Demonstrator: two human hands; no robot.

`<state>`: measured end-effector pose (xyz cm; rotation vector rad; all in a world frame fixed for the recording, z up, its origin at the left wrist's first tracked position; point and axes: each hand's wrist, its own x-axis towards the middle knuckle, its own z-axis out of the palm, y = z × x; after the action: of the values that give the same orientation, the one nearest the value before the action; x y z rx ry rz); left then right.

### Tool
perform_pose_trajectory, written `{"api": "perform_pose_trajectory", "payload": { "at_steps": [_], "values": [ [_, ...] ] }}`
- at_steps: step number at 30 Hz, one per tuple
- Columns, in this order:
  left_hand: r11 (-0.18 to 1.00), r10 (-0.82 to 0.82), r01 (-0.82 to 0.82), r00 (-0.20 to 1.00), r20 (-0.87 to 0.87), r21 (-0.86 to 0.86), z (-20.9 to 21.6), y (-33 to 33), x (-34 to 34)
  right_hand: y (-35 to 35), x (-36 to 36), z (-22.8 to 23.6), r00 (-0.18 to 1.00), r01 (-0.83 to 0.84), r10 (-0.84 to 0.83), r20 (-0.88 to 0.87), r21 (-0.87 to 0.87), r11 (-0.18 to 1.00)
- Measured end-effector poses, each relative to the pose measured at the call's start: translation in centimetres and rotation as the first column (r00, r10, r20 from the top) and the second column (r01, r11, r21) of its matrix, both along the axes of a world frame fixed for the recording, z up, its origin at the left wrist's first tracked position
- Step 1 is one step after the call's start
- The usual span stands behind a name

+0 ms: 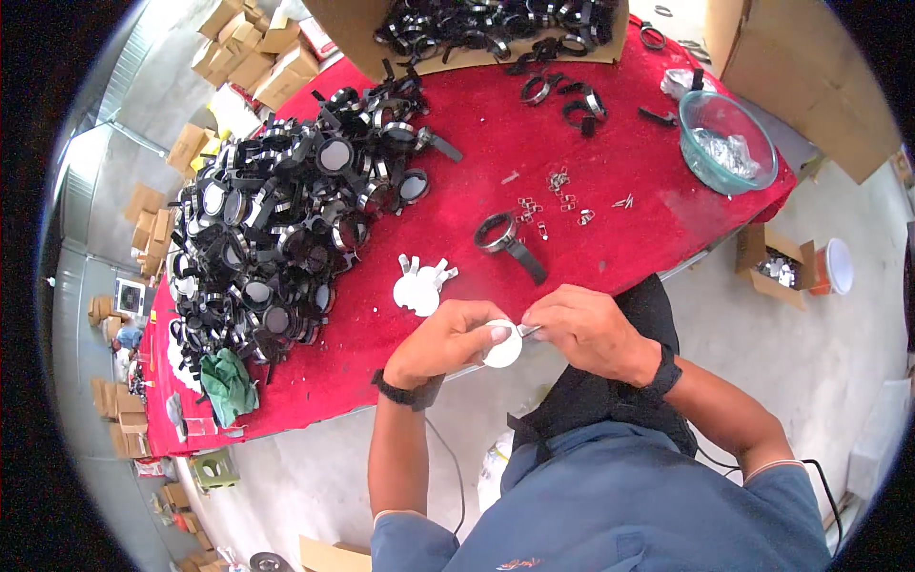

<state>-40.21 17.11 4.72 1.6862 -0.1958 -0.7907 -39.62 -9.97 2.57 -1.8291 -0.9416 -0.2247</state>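
My left hand (452,345) pinches a round white disc (502,349) between thumb and fingers at the table's near edge. Closed at the disc's right edge, my right hand (591,329) grips a thin metal piece (530,331), too small to tell its exact kind. On the red cloth beyond my hands lies a ring-shaped watch case with a black strap (510,243). Several more white discs with tabs (417,289) lie in a stack beyond my left hand. Small metal buckles (530,211) are scattered farther off.
A large heap of black-strapped watches (276,219) covers the table's left side. A cardboard box (448,62) of similar pieces stands at the back. At right sit a teal bowl (701,172), with a small open box (762,281) and a white bucket (837,267) below. A green cloth (229,386) lies front left.
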Motion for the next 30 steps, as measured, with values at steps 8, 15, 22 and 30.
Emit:
{"api": "perform_pose_trajectory", "payload": {
  "at_steps": [8, 15, 22, 30],
  "values": [
    [0.697, 0.389, -0.693, 0.581, 0.715, 0.184, -6.8, -1.8, 4.7, 1.6, 6.1, -0.1, 0.879, 0.475, -0.471, -0.067, 0.073, 0.877],
    [0.728, 0.509, -0.685, 0.583, 0.633, 0.045, -9.0, -4.3, 7.0, 6.5, 8.3, -3.3, 0.807, 0.587, -0.587, -0.067, -0.023, 0.809],
    [0.607, 0.492, -0.775, 0.542, 0.681, 0.178, -5.2, -6.5, 5.6, 6.5, 7.3, -3.0, 0.785, 0.605, -0.617, -0.043, -0.159, 0.780],
    [0.604, 0.464, -0.764, 0.567, 0.681, 0.225, -4.3, -7.1, 5.4, 6.0, 7.6, -2.8, 0.812, 0.583, -0.581, 0.057, -0.132, 0.802]
  ]
}}
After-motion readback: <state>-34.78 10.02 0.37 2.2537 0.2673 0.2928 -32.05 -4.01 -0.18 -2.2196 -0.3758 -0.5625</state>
